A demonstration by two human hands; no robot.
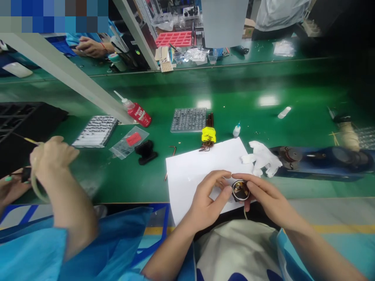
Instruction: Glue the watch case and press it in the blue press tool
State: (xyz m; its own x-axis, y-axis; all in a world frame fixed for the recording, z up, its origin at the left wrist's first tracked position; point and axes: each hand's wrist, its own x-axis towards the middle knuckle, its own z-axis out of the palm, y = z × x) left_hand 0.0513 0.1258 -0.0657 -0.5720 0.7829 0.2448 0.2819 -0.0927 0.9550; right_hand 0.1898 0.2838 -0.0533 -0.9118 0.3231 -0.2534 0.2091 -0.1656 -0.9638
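Observation:
Close to the table's front edge, a round black part with a silver rim and brass-coloured insides is held between both hands, its open face up. A thin pale cable hangs below it. My right hand grips the right side with thumb and fingers. On the left side, my left hand pinches with its thumb against the rim and its index finger arched over. Under the hands lies a white paper sheet. At its top edge sits a yellow hex key holder with dark keys.
Left stand a red bottle, a plastic bag and black parts. A clear tray, dropper bottle, crumpled white cloth and blue fixture lie around. A co-worker's arm works at left.

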